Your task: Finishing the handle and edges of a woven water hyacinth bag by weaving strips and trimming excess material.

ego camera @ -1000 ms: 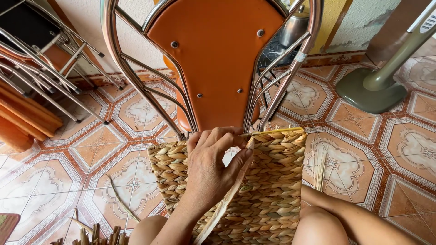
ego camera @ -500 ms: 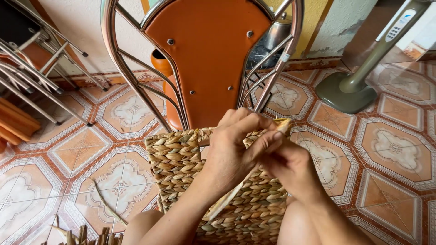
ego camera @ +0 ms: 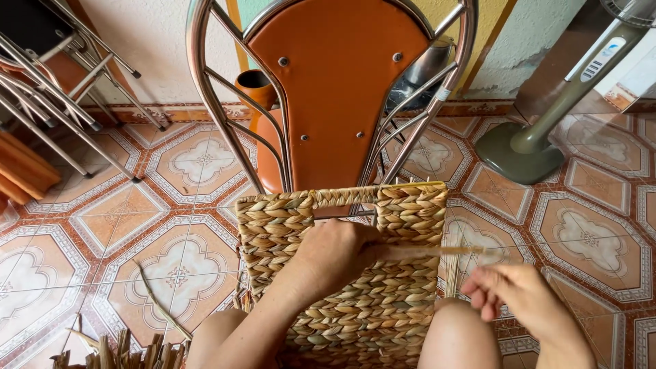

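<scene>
— Knees first, at the bottom edge: ours, bare, with the basket (ego camera: 355, 301) lying between them on the floor. What do we have in the hands?

— Our left hand (ego camera: 335, 253) is closed against the basket's woven face, fingers curled in below the handle slot. It pinches one end of a straw (ego camera: 437, 251). Our right hand (ego camera: 509, 294) sits out to the side, just past the basket's edge, fingers bent around the straw's other end, so the straw runs level between the two hands.

— And the basket itself?

— Flat braided weave, tan and greenish. Its top rim (ego camera: 348, 196) touches the legs of the chair (ego camera: 335, 89), and the slot under the rim shows the metal behind it.

— What lies beside us?

— Loose stalks (ego camera: 130, 345) at the lower left, on the patterned tiles (ego camera: 123, 219).

— Further off?

— We see the chair's orange back in its chrome frame, upright against the wall. An orange vase (ego camera: 256, 89) stands behind it. A fan base (ego camera: 523, 150) sits to the right, and folded metal frames (ego camera: 61, 96) lean at the left.
</scene>
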